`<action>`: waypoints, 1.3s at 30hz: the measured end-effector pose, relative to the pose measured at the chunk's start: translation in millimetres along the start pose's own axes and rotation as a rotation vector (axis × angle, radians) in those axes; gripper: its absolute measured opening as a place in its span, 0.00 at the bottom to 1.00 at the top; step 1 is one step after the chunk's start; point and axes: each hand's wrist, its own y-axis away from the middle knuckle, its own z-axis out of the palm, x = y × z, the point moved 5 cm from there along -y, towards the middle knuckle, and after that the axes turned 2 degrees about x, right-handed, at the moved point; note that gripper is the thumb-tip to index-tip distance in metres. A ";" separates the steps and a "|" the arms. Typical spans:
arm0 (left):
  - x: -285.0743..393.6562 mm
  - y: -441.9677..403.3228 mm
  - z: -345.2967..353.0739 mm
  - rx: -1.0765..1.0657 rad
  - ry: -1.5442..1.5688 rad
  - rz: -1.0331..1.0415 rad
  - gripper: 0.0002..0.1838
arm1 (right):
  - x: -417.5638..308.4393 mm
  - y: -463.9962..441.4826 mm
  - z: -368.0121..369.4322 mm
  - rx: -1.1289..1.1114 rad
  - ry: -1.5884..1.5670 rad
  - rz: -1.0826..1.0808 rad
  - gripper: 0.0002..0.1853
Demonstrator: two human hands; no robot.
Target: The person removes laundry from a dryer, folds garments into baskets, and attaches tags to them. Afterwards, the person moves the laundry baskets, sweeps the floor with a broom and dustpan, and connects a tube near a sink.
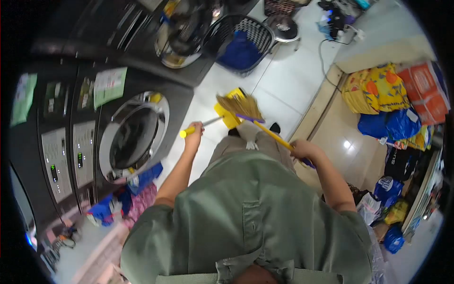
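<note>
My left hand [193, 137] is closed around the yellow-tipped grey handle of a dustpan. The yellow dustpan [220, 111] is low over the white floor, just beyond my feet. My right hand [306, 149] grips the yellow stick of a broom [273, 136]. Its straw bristles [243, 105] fan out over the dustpan and partly cover it. A purple band shows where the bristles meet the stick. Too little detail shows to tell what lies in the pan.
Front-loading washing machines [135, 132] line the left side. Ahead stands a dark laundry basket [239, 66] with blue cloth inside, beside a round-lidded bin [283, 31]. A raised ledge [314, 113] runs along the right, with yellow bags [376, 90] and other packages beyond. A cable [322, 59] hangs near the ledge.
</note>
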 end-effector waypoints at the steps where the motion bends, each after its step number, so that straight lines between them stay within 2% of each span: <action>1: 9.9 -0.5 21.9 -0.013 0.041 -0.016 0.12 | 18.0 21.0 -8.5 0.011 -0.055 0.033 0.11; 8: 137.2 -7.9 182.6 -0.179 0.253 -0.021 0.12 | 121.6 152.2 -73.2 0.247 -0.284 0.126 0.13; 11: 201.1 -24.3 242.9 -0.224 0.277 0.026 0.13 | 160.4 178.7 -96.9 0.389 -0.432 0.178 0.12; 13: 246.0 -30.3 276.9 -0.253 0.321 0.089 0.14 | 175.8 185.1 -119.6 0.481 -0.419 0.148 0.12; 16: 314.9 -46.8 317.8 -0.250 0.407 0.153 0.15 | 174.5 190.4 -170.1 0.591 -0.442 0.123 0.11; 18: 356.1 -71.7 339.8 -0.234 0.453 0.170 0.14 | 179.5 176.8 -203.5 0.643 -0.495 0.119 0.11; 20: 398.7 -98.8 357.0 -0.198 0.501 0.209 0.14 | 182.8 154.8 -242.0 0.869 -0.417 -0.001 0.10; 21: 418.0 -116.9 364.7 -0.175 0.511 0.230 0.14 | 184.1 145.7 -262.6 0.906 -0.464 -0.042 0.10; 28: 571.5 -221.7 416.2 -0.184 0.610 0.423 0.16 | 162.9 100.9 -437.3 0.891 -0.680 -0.162 0.12; 32: 640.4 -282.3 468.9 -0.121 0.622 0.455 0.16 | 164.3 52.3 -530.8 1.032 -0.687 -0.289 0.14; 35: 687.6 -349.1 514.2 -0.135 0.675 0.443 0.18 | 160.7 19.8 -606.0 1.016 -0.795 -0.373 0.19; 39: 735.4 -410.2 583.4 -0.108 0.732 0.462 0.17 | 172.4 -42.4 -710.9 1.046 -0.733 -0.425 0.20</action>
